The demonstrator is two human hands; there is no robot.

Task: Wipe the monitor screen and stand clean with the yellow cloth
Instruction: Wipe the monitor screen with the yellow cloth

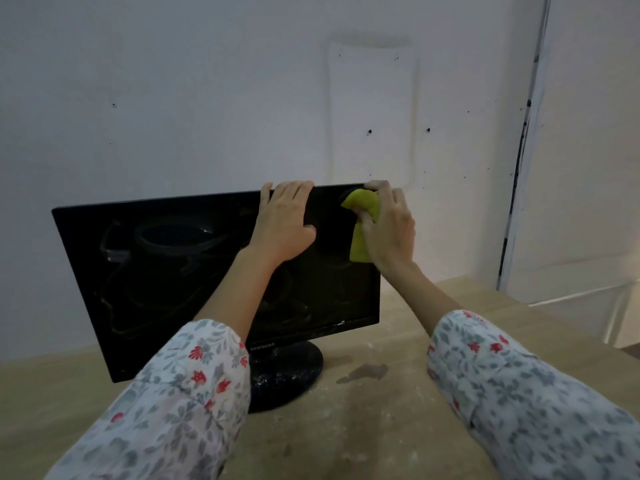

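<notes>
A black monitor [166, 271] stands on a wooden table, its dark screen facing me and smeared with faint streaks. Its round black stand [291, 375] is speckled with pale dust. My left hand [284, 223] grips the monitor's top edge, fingers hooked over the back and palm against the screen. My right hand [388, 226] presses a folded yellow cloth [362, 216] on the screen's upper right corner, with fingertips reaching the top edge. Part of the cloth is hidden under my palm.
The wooden table [381, 427] carries a dark damp stain [363, 372] to the right of the stand and scattered pale dust. A white wall [207, 98] rises close behind the monitor. A white door frame [523, 168] stands at the right.
</notes>
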